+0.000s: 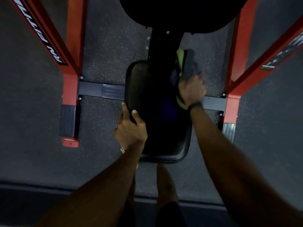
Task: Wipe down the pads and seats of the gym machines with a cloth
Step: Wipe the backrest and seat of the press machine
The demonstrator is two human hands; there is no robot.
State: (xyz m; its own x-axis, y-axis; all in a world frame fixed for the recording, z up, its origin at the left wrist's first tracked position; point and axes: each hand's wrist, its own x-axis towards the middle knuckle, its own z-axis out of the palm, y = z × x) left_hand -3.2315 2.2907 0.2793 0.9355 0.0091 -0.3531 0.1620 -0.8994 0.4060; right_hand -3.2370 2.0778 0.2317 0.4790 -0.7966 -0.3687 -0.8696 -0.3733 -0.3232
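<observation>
1. The black seat (157, 112) sits between the red frame (72, 63) legs, above the speckled floor (106, 54).
2. The left hand (131, 128) grips the seat's left edge, thumb lying on top, fingers (125, 110) curled around the side.
3. The right hand (191, 89) clutches a dark and green cloth (185, 63), bunched against the seat's far right corner.
4. A dark pad (177, 12) sits beyond the seat.
</observation>
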